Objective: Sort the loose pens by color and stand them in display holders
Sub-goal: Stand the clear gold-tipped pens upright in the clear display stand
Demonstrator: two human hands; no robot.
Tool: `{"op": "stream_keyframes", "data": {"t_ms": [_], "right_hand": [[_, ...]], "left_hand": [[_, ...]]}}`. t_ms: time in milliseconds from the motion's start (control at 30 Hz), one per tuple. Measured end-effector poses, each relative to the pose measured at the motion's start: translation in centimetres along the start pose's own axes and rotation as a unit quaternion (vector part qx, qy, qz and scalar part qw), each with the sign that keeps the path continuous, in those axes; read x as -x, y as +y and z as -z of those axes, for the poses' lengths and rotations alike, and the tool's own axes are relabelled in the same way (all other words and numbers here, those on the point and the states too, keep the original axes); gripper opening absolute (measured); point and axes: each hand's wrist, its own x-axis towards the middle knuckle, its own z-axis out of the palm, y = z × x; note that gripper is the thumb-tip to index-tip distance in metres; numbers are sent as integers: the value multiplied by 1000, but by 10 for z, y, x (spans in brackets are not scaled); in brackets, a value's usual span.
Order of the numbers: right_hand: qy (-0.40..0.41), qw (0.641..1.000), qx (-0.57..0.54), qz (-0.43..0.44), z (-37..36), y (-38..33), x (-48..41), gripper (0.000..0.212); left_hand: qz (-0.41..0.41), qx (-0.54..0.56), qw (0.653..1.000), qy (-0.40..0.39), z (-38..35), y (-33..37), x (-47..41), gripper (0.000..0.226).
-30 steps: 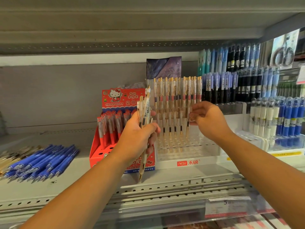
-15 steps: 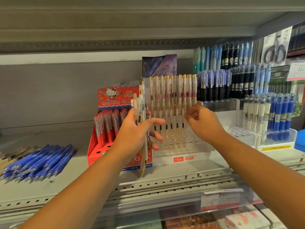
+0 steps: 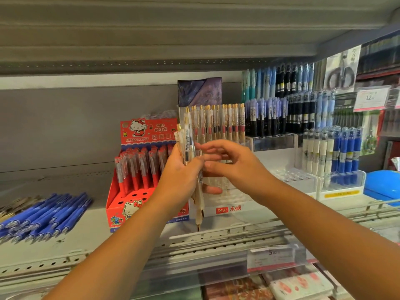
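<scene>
My left hand (image 3: pixel 179 180) grips a bundle of clear cream pens (image 3: pixel 187 146) with gold tips, held upright in front of the shelf. My right hand (image 3: pixel 233 165) reaches across to the bundle, and its fingertips touch the pens near their upper half. Whether it pinches one I cannot see. Behind both hands stands the clear display holder (image 3: pixel 227 210) with a red label. A row of matching gold-clipped pens (image 3: pixel 218 124) stands in its back rows. Loose blue pens (image 3: pixel 49 215) lie in a heap on the shelf at the left.
A red Hello Kitty box (image 3: pixel 149 131) of red pens stands left of the holder. Tiered racks of dark and blue pens (image 3: pixel 270 118) and white and blue pens (image 3: pixel 333 152) fill the right. A blue object (image 3: pixel 383 185) sits far right. The perforated shelf rail (image 3: pixel 216 237) runs along the front.
My right hand has left the pens standing in the holder and moved left to the bundle in my left hand. The left hand has kept its grip and shifted slightly right.
</scene>
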Motion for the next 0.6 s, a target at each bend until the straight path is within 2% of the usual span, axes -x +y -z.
{"op": "stream_keyframes", "data": {"t_ms": [67, 200, 267, 400, 533, 600], "right_hand": [[-8, 999, -35, -24, 5, 1, 0, 31], [-15, 1000, 19, -17, 16, 2, 2, 35], [-15, 1000, 0, -13, 20, 5, 3, 35], [-5, 996, -74, -40, 33, 12, 3, 24], [41, 985, -157, -59, 51, 22, -2, 21], [76, 967, -231, -80, 62, 28, -6, 22]], "left_hand": [[4, 5, 1000, 2, -7, -2, 0, 34], [3, -1, 1000, 17, -22, -5, -3, 31], [0, -13, 999, 31, -30, -6, -4, 33], [-20, -81, 995, 47, -41, -10, -8, 27], [-9, 1, 997, 73, -46, -13, -10, 17], [-7, -9, 994, 106, -44, -15, -9, 14]]}}
